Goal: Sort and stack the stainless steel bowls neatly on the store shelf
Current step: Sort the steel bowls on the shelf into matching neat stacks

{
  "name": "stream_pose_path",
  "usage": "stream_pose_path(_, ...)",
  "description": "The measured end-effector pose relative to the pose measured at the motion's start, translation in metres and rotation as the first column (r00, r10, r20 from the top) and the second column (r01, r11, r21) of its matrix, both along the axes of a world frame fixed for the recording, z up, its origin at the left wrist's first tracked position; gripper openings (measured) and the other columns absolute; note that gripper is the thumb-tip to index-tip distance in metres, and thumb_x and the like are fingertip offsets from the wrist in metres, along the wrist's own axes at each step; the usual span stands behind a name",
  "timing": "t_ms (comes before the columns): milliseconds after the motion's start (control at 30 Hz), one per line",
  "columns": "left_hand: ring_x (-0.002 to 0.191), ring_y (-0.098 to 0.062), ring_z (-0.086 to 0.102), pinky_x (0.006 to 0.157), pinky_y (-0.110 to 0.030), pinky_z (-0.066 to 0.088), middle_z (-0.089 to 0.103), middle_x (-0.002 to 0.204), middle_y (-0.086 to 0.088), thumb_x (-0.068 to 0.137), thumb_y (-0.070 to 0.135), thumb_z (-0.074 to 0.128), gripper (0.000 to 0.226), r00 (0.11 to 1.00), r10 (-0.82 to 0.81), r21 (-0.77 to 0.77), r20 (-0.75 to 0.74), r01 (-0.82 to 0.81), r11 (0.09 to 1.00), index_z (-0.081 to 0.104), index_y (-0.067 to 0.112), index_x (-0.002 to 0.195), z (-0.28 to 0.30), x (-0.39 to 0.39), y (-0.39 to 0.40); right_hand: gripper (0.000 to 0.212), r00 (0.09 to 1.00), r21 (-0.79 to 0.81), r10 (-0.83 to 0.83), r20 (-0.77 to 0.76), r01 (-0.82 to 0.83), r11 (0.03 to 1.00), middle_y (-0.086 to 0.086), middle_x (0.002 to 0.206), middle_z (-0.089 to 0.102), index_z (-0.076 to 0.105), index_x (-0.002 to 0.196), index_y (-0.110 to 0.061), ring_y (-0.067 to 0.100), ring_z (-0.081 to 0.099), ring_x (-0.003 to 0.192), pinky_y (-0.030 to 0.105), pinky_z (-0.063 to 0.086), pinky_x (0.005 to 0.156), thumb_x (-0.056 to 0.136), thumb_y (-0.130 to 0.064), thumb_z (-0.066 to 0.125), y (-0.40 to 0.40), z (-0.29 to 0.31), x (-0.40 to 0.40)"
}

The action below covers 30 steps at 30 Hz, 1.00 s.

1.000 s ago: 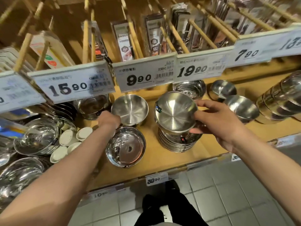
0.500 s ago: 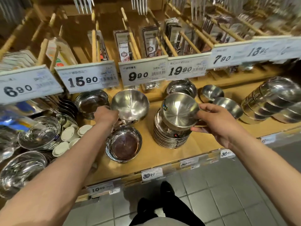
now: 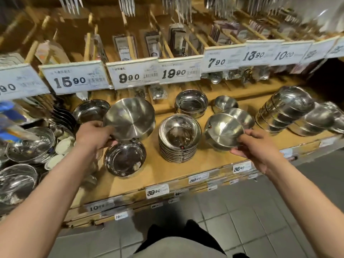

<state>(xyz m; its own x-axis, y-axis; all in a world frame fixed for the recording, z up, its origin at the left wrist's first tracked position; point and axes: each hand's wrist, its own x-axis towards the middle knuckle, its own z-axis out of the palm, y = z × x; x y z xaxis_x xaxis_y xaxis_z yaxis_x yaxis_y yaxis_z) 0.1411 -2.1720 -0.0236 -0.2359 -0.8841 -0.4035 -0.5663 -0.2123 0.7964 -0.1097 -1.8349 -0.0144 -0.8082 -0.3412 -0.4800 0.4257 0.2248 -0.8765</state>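
A grey tiled floor [image 3: 260,220] runs below the wooden shelf [image 3: 210,161], price tags along its front edge. A stack of bowls [image 3: 179,138] stands mid-shelf. The left hand [image 3: 93,135] grips a large tilted bowl [image 3: 130,120], fingers curled round its rim; the right hand [image 3: 257,146] pinches a smaller bowl [image 3: 224,132] right of the stack.

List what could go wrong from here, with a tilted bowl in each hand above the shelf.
1. The left hand holds the large bowl by its edge only, tilted; it could slip onto the wide bowl beneath.
2. The right hand could knock the small bowl against the nested stack close beside it and shift it.
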Motion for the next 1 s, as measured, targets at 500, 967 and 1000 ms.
stream_pose_path(500,0.047,-0.012,0.069,0.041,-0.019,0.054,0.071,0.071,-0.01,0.092,-0.006,0.061,0.02,0.979,0.132,0.039,-0.153,-0.128,0.991,0.066,0.008,0.079,0.057,-0.014,0.148,0.011,0.991,0.077,0.057,0.125,-0.066,0.995,0.016,0.092,0.07,0.065,0.103,-0.008,0.021,0.07,0.069,0.029,0.062,0.056,0.092,-0.004,0.063,0.016,-0.12,-0.031)
stream_pose_path(967,0.055,-0.019,0.073,0.049,-0.022,0.059,0.067,0.094,-0.019,0.092,-0.008,0.057,0.013,0.977,0.087,0.193,-0.196,-0.049,0.98,0.059,0.002,0.1,0.063,-0.081,0.246,0.028,0.954,0.005,0.294,0.065,-0.295,0.956,0.011,0.086,0.074,0.058,0.12,-0.01,0.027,0.071,0.077,0.05,0.06,0.085,0.095,-0.022,0.064,0.058,-0.058,-0.05)
stream_pose_path(1000,0.056,-0.019,0.073,0.049,-0.023,0.059,0.067,0.094,-0.019,0.092,-0.009,0.057,0.015,0.977,0.066,0.196,-0.202,-0.026,0.98,0.059,0.002,0.102,0.064,-0.092,0.249,0.021,0.943,-0.064,0.325,0.074,-0.321,0.945,0.009,0.087,0.076,0.063,0.115,-0.012,0.024,0.074,0.081,0.045,0.062,0.082,0.097,-0.023,0.063,0.066,-0.043,-0.052)
